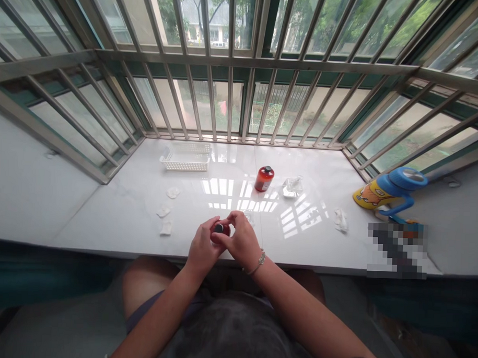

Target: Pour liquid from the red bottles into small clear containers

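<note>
Near the counter's front edge, my left hand point(204, 244) is closed around the side of a small red bottle with a black cap point(220, 228). From the other side, my right hand point(242, 237) grips the same bottle, its thumb and fingers curled about the top. Much of the bottle is hidden by both hands. Beyond them stands another red bottle point(264, 179), upright, with a black top and a label. To its right sits a small clear square container point(292, 187). A clear item, partly covered by my right hand, lies just behind it.
A white perforated basket point(187, 159) stands at the back left. Crumpled white scraps point(172, 192) lie on the left, and a wrinkled white piece point(341, 220) on the right. A yellow-and-blue bottle point(387, 189) lies tilted at far right beside a blurred-out area. Metal window bars point(229, 103) border the counter.
</note>
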Available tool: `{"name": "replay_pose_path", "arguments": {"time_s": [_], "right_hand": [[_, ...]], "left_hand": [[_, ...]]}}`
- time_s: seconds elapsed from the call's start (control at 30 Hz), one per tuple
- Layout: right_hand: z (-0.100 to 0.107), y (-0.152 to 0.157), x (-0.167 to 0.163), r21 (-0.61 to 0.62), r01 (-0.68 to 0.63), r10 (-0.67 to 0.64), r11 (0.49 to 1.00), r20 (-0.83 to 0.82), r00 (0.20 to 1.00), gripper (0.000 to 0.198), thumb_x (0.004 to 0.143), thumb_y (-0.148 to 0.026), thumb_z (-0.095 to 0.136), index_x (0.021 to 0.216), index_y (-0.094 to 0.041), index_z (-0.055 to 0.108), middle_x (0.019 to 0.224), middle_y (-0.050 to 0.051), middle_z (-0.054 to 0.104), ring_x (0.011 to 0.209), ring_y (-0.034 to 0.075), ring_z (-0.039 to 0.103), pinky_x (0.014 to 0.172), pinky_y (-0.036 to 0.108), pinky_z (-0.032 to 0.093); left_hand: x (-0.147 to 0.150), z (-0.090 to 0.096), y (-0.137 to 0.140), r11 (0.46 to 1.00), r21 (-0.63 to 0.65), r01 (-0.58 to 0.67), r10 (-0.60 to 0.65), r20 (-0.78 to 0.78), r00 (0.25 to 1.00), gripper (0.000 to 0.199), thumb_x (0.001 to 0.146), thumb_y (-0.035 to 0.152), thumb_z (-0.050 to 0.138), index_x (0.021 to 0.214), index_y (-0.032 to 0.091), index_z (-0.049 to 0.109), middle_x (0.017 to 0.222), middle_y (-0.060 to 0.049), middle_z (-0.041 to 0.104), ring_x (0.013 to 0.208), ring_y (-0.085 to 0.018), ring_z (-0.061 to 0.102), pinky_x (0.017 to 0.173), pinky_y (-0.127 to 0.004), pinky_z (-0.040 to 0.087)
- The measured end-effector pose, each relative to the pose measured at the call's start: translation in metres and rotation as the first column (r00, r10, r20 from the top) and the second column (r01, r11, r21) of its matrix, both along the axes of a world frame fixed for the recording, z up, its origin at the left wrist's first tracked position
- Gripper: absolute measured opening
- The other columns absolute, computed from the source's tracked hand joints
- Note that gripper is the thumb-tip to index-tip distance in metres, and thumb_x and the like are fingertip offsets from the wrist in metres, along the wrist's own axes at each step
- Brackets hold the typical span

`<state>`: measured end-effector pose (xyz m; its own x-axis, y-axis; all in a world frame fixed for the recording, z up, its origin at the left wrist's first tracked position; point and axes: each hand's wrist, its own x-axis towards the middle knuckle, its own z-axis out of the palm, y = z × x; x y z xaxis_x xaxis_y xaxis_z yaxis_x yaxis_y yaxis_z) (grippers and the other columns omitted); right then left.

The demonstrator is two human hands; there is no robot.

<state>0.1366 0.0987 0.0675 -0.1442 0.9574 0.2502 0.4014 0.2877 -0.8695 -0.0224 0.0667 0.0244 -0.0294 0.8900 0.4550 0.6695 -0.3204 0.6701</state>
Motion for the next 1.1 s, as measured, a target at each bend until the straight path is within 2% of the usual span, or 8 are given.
{"name": "replay_pose_path", "arguments": {"time_s": [0.13, 0.27, 0.33, 0.5, 0.73, 0.87, 1.0, 1.1], "right_hand": [[0.000, -0.004, -0.002, 0.034, 0.014, -0.014, 0.999, 0.008, 1.000, 0.056, 0.075, -0.024, 0.092, 0.114, -0.026, 0.052, 0.105, 0.003, 0.070, 0.102, 0.026, 0.069, 0.093, 0.045, 0.058], [-0.001, -0.007, 0.002, 0.111, -0.085, 0.084, 0.990, 0.010, 0.996, 0.068, 0.079, -0.021, 0.090, 0.134, -0.027, 0.050, 0.117, 0.007, 0.072, 0.119, 0.029, 0.066, 0.105, 0.050, 0.056], [0.000, -0.008, 0.005, 0.109, -0.126, 0.126, 0.986, 0.008, 0.992, 0.065, 0.084, -0.018, 0.084, 0.138, -0.027, 0.049, 0.122, 0.008, 0.072, 0.125, 0.029, 0.064, 0.109, 0.051, 0.054], [0.003, -0.008, 0.007, 0.018, -0.131, 0.131, 0.991, -0.027, 0.991, 0.055, 0.086, -0.012, 0.079, 0.131, -0.028, 0.052, 0.117, 0.006, 0.072, 0.119, 0.027, 0.067, 0.105, 0.048, 0.056], [0.006, -0.002, 0.005, 0.023, -0.113, 0.113, 0.993, -0.014, 0.993, 0.052, 0.079, -0.010, 0.085, 0.116, -0.027, 0.053, 0.111, 0.003, 0.066, 0.106, 0.025, 0.067, 0.096, 0.046, 0.058], [0.007, -0.010, 0.013, 0.024, -0.124, 0.125, 0.992, -0.039, 0.991, 0.056, 0.078, -0.011, 0.087, 0.119, -0.028, 0.053, 0.112, 0.003, 0.068, 0.107, 0.024, 0.070, 0.097, 0.045, 0.059], [0.007, -0.025, 0.033, 0.011, -0.069, 0.070, 0.998, -0.047, 0.996, 0.053, 0.080, -0.018, 0.087, 0.119, -0.029, 0.053, 0.113, 0.003, 0.069, 0.101, 0.024, 0.073, 0.092, 0.044, 0.062], [0.007, -0.035, 0.056, -0.021, -0.024, 0.023, 0.999, -0.058, 0.998, 0.052, 0.084, -0.023, 0.085, 0.122, -0.029, 0.051, 0.114, 0.004, 0.073, 0.101, 0.024, 0.074, 0.094, 0.045, 0.062]], "left_hand": [[0.004, -0.003, -0.003, 0.997, 0.058, -0.050, 0.050, -0.003, 0.999, 0.069, 0.090, 0.030, 0.081, 0.150, 0.025, 0.047, 0.139, -0.014, 0.068, 0.125, -0.032, 0.071, 0.107, -0.052, 0.062], [0.006, -0.003, -0.005, 0.995, 0.062, -0.078, 0.079, -0.012, 0.997, 0.067, 0.090, 0.030, 0.080, 0.148, 0.023, 0.048, 0.135, -0.014, 0.069, 0.123, -0.032, 0.071, 0.104, -0.052, 0.064], [0.006, -0.003, -0.005, 0.995, 0.064, -0.080, 0.081, -0.013, 0.997, 0.066, 0.090, 0.028, 0.079, 0.148, 0.023, 0.048, 0.135, -0.015, 0.069, 0.123, -0.032, 0.071, 0.104, -0.051, 0.064], [0.007, -0.004, -0.004, 0.993, 0.088, -0.078, 0.080, -0.022, 0.997, 0.067, 0.088, 0.029, 0.081, 0.147, 0.022, 0.050, 0.135, -0.015, 0.069, 0.121, -0.032, 0.071, 0.102, -0.051, 0.064], [0.006, -0.004, -0.005, 0.993, 0.079, -0.087, 0.089, -0.013, 0.996, 0.071, 0.086, 0.032, 0.084, 0.147, 0.022, 0.050, 0.135, -0.014, 0.069, 0.122, -0.032, 0.072, 0.103, -0.052, 0.065], [0.008, -0.001, -0.011, 0.997, 0.074, -0.013, 0.011, 0.028, 1.000, 0.075, 0.090, 0.032, 0.082, 0.153, 0.024, 0.044, 0.139, -0.015, 0.068, 0.128, -0.032, 0.071, 0.105, -0.051, 0.065], [0.015, 0.007, -0.021, 0.989, 0.033, 0.142, -0.143, 0.046, 0.989, 0.083, 0.092, 0.033, 0.082, 0.160, 0.027, 0.036, 0.150, -0.016, 0.063, 0.138, -0.032, 0.065, 0.113, -0.053, 0.060], [0.021, 0.013, -0.024, 0.966, 0.002, 0.257, -0.257, 0.047, 0.965, 0.099, 0.087, 0.045, 0.088, 0.164, 0.027, 0.030, 0.160, -0.018, 0.054, 0.144, -0.035, 0.060, 0.117, -0.056, 0.057]]}}
